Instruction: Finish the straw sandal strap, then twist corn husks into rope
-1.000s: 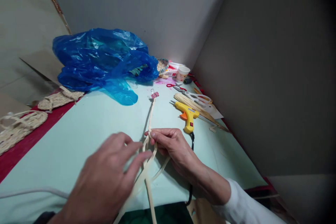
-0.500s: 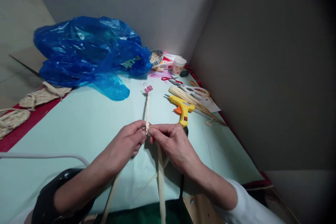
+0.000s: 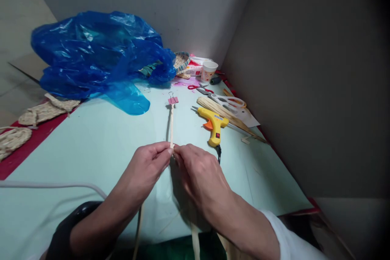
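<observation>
A thin cream braid [image 3: 172, 125] runs down from a pink binder clip [image 3: 173, 100] toward me. My left hand [image 3: 150, 164] pinches the braid's near end between thumb and fingers. Close against it on the right, my right hand [image 3: 198, 168] is closed at the same spot, its fingertips partly hidden behind the hand. Loose pale strips hang below: one strip [image 3: 195, 235] under my right hand, another strip [image 3: 138, 229] under my left forearm. A yellow hot glue gun [image 3: 214, 124] lies to the right, beyond my right hand.
A crumpled blue plastic bag [image 3: 100, 53] fills the back left. Woven straw pieces [image 3: 45, 111] lie at the left edge. Along the right lie a bundle of pale strips [image 3: 219, 109], white-handled scissors [image 3: 234, 99] and red-handled scissors [image 3: 195, 87]. Behind them stands a paper cup [image 3: 209, 71].
My right hand has turned over, its back now facing up and hiding more of the strips. My left fingers stay on the braid. The camera view has shifted slightly.
</observation>
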### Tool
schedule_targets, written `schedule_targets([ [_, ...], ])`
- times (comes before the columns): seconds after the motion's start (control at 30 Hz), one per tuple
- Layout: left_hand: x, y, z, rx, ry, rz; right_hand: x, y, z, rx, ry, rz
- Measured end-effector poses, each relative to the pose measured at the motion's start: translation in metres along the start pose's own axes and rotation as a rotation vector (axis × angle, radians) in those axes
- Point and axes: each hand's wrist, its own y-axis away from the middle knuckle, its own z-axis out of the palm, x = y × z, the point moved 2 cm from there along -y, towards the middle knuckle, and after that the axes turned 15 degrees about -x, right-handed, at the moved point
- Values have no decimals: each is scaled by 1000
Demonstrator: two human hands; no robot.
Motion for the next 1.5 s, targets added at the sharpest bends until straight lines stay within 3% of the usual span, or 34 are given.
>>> schedule_targets([
  [0.13,-1,1,-1,62,-83,19,-3,3,2,165,335,-58],
  [0.3,0,3,-2,76,-58,77,-10,4,2,357,526,-157],
  [0.57,-6,4,-3,117,145,30,-28,12,4,337,643,-227],
  [0.7,-7,8,-2,132,247,-29,-33,15,9,403,656,-303],
  [0.9,-5,11,-4,79,284,1,-32,18,17,397,629,-384],
  [1.0,-4,13,-9,80,197,11,-26,21,10,307,480,-407],
  [1.13,1,17,-14,41,188,31,-8,12,-14,201,-143,-172],
  [1.27,7,18,-15,-20,241,56,1,-12,-17,-202,-605,-52],
  [1.33,7,18,-15,-28,236,75,0,-22,-13,-310,-692,-50],
  [1.5,-1,17,-18,-5,187,105,-5,-27,-5,-213,-599,-26],
])
